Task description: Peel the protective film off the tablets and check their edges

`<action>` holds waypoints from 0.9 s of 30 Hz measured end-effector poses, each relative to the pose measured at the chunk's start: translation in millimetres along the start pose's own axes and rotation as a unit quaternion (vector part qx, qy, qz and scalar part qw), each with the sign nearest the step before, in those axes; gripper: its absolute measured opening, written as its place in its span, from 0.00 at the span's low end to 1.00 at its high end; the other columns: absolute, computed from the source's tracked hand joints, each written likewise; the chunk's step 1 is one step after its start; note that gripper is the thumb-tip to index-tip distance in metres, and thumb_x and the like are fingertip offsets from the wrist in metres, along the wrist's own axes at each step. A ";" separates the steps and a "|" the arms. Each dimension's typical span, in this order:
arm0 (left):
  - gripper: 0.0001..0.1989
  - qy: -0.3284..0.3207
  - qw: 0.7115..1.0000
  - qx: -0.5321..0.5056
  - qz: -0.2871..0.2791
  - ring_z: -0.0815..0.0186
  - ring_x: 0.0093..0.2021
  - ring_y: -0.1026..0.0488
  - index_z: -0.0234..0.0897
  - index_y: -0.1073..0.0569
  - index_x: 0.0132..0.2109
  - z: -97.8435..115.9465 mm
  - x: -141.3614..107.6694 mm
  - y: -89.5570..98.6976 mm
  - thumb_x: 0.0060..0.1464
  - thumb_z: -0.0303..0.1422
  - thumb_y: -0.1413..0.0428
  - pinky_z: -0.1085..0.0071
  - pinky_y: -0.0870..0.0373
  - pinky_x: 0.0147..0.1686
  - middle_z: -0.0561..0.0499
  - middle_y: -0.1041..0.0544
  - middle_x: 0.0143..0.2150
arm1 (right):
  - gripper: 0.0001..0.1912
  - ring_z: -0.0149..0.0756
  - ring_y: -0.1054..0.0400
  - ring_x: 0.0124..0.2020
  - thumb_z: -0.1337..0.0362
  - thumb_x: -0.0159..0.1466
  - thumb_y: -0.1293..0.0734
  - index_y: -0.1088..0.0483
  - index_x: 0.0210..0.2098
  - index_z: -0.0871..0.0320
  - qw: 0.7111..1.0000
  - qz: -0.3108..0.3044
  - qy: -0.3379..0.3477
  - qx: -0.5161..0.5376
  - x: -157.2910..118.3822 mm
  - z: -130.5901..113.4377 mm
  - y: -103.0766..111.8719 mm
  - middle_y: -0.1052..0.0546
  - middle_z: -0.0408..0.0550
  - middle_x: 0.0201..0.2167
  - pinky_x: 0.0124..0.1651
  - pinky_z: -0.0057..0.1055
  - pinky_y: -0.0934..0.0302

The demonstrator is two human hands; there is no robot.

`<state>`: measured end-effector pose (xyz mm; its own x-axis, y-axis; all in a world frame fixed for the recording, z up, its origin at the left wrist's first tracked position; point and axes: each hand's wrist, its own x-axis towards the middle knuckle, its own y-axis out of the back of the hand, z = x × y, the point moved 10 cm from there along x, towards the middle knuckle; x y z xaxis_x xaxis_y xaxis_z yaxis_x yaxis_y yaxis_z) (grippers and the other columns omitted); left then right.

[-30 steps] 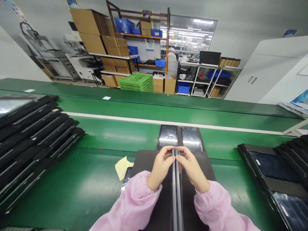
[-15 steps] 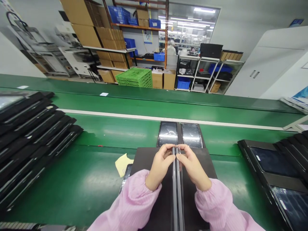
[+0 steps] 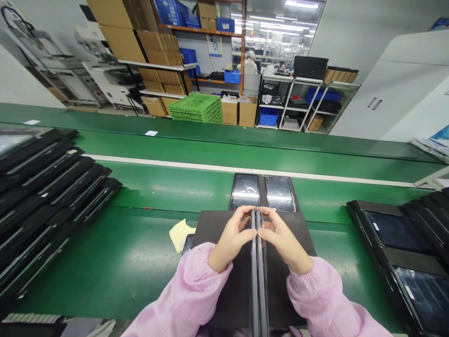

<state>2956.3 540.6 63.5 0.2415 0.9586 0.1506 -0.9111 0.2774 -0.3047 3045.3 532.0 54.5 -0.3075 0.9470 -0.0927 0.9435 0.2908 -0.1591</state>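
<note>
Two thin flat panels with grey edges, much like tablets, stand upright side by side and edge-on to me. My left hand (image 3: 232,239) pinches the left panel (image 3: 254,285) near its far end, thumb on the near side and fingertips over the top. In the same way my right hand (image 3: 283,241) grips the right panel (image 3: 262,290), which has clear film along its side. The fingertips of both hands nearly meet at the far corners. Under them lies a dark foam pad (image 3: 213,224). Just beyond it, two glossy screens (image 3: 244,191) lie in a dark tray.
Black trays (image 3: 56,187) are stacked in a slanting pile at the left. More trays holding dark screens (image 3: 400,234) stand at the right. A yellow paper (image 3: 181,235) and a partly covered screen lie left of the pad. The green bench (image 3: 140,262) has a white rail (image 3: 175,164) across it.
The view has tilted slightly downward, so the background sits a little higher. Both hands keep their hold on the two panels, with hardly any movement.
</note>
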 end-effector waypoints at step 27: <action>0.27 -0.140 0.980 0.122 0.064 0.55 0.67 0.54 0.43 0.47 0.64 -35.0 -82.7 -4.5 0.59 0.42 0.56 0.56 0.58 0.65 0.47 0.49 0.68 | 0.28 0.47 0.49 0.62 0.60 0.63 0.39 0.46 0.61 0.49 0.937 0.096 0.276 -0.190 -78.2 4.0 -15.7 0.46 0.49 0.64 0.60 0.47 0.50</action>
<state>2952.2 462.3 19.5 0.0494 0.9199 0.3890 -0.9890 0.0993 -0.1093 3054.1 452.9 60.3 -0.1149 0.8825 0.4560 0.9832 0.0355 0.1792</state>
